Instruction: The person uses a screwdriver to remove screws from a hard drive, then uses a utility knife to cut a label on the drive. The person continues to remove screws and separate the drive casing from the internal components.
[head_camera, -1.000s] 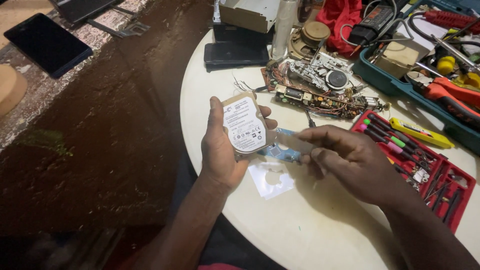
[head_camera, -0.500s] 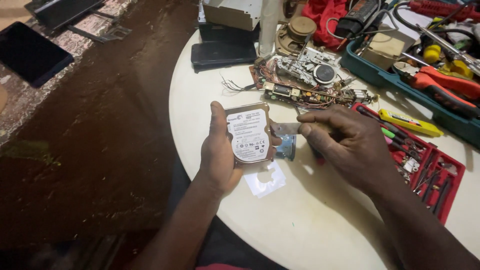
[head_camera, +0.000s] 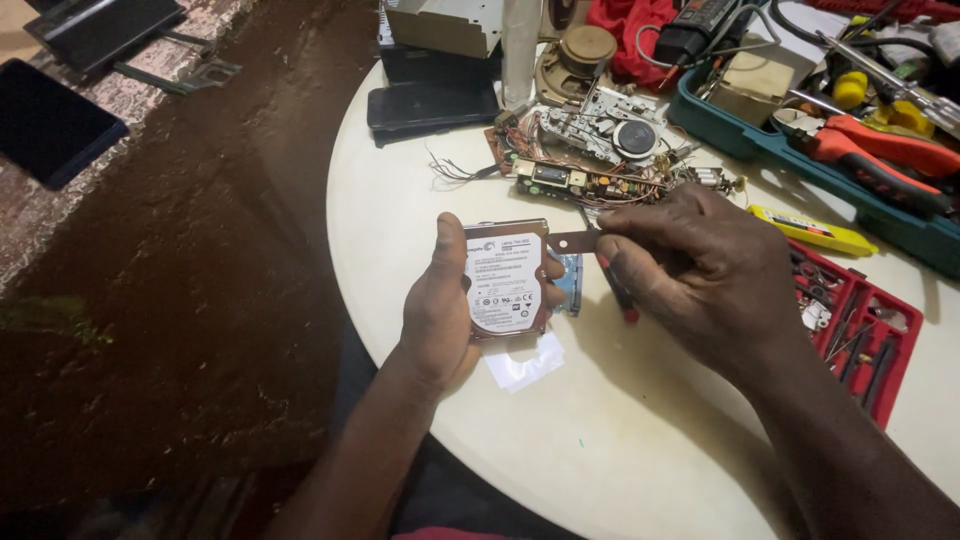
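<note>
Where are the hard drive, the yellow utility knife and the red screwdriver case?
hard drive (head_camera: 505, 280), head view, on its white label.
yellow utility knife (head_camera: 812, 231), head view, mid-body.
red screwdriver case (head_camera: 890, 305), head view, on its right rim.

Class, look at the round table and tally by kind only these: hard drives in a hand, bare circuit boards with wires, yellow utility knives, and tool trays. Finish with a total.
Hard drive, held in the left hand: 1
Bare circuit board with wires: 1
Yellow utility knife: 1
Tool trays: 2, red and teal
Total: 5
</note>
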